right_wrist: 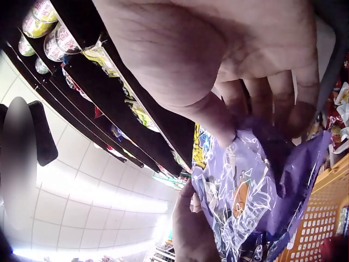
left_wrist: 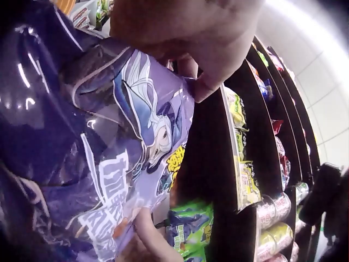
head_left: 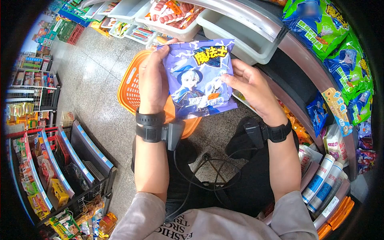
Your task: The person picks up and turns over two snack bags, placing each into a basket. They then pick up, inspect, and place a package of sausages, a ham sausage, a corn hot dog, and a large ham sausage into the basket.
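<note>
A purple snack bag [head_left: 202, 78] with a cartoon figure in a pointed hat and yellow lettering is held up face-on between both hands. My left hand [head_left: 154, 78] grips its upper left edge, thumb near the top corner. On the other side my right hand [head_left: 252, 84] pinches the right edge, thumb on the front and fingers behind. In the left wrist view the bag [left_wrist: 114, 142] looks crinkled and shiny. The right wrist view shows the thumb and curled fingers [right_wrist: 262, 103] on the bag's purple edge. An orange basket [head_left: 130, 82] stands on the floor behind the bag.
Grey bins [head_left: 244, 38] line the shelf ahead, one holding packaged sausages [head_left: 172, 14]. Green snack bags [head_left: 344, 60] hang on the right, above white-and-blue rolls [head_left: 320, 176]. A rack of packaged goods [head_left: 56, 172] stands at left. Black cables [head_left: 216, 168] hang between my wrists.
</note>
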The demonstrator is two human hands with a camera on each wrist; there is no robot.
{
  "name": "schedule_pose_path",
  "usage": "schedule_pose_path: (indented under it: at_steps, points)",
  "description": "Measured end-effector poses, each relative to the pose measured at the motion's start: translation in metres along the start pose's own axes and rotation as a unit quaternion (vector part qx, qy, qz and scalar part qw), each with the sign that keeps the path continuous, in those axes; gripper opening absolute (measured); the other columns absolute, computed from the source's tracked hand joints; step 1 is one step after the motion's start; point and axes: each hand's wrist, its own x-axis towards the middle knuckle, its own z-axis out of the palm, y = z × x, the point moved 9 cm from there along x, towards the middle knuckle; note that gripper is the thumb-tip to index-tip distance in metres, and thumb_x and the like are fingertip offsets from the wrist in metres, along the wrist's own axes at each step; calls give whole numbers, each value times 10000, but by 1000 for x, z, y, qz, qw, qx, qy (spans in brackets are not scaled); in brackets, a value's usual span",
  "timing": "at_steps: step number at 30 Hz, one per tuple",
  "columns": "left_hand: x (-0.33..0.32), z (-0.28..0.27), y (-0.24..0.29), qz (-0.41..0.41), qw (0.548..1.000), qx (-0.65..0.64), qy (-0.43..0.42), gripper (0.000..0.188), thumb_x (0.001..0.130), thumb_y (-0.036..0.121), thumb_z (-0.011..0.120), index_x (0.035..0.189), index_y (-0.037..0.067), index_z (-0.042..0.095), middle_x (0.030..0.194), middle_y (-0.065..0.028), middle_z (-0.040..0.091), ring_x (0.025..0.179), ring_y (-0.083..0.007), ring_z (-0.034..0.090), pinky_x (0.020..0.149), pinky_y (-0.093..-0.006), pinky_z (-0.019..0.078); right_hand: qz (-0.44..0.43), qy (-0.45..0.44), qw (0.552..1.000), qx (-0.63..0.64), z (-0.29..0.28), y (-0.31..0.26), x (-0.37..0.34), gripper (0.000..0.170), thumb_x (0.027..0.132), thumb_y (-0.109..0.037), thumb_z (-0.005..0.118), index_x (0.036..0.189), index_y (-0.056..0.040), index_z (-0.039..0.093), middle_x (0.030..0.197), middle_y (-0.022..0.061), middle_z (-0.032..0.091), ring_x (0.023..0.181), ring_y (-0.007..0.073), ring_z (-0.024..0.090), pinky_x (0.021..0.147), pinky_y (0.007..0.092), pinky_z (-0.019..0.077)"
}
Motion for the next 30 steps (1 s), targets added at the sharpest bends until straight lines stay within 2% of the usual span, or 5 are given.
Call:
schedule_pose_path:
  at_steps: [18,24,26,27,30]
  points:
    - [1,6,-5,-8,998,-51,-31,444,962,278,490,1296,-15,481,1197,-175,585,1116,-247,568,993,-400,427,3,-3,1000,-21,-5,5,2,354,920,-99,575,1231,61,518,1152,104,618,1028,134,589,908,284,467]
    - [1,7,-7,-4,999,-12,-33,426,972,245,492,1324,6,461,1221,-161,570,1109,-217,567,974,-381,438,-1,19,1000,9,-6,-2,-1,334,912,-98,583,1206,52,535,1114,106,627,1009,131,591,890,280,474]
    - [-1,3,-7,-17,998,61,17,419,957,213,531,1328,28,467,1230,-115,562,1105,-189,557,945,-361,443,-1,91,996,-19,-17,-6,-5,301,901,-97,595,1160,40,527,1079,110,627,983,130,593,864,280,484]
    - [-1,-2,-13,-41,996,80,2,422,940,182,562,1331,48,473,1215,-61,557,1108,-165,540,930,-352,438,-1,92,996,-19,-17,-5,-4,301,901,-97,595,1160,40,527,1079,110,627,983,130,593,864,280,484]
    - [-2,1,-21,-57,982,173,-48,467,930,188,578,1355,51,442,1186,-39,557,1126,-170,523,941,-365,435,-71,128,988,-43,-24,-7,-2,287,877,-107,618,1099,7,477,1031,99,609,946,133,591,814,280,494]
